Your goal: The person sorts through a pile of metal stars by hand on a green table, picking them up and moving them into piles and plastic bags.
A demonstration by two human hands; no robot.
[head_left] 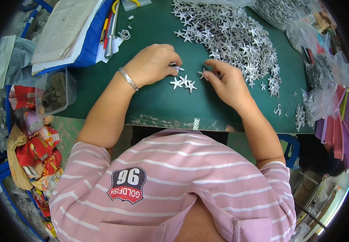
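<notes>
Here both hands, left point(152, 64) and right point(227, 82), pinch small silver stars point(183, 82).

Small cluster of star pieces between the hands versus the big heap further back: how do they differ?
The small cluster is a few separate stars lying flat near the left hand and right hand; the big heap is many stars overlapping, beyond the hands. Both are silvery stars on the green table.
</notes>
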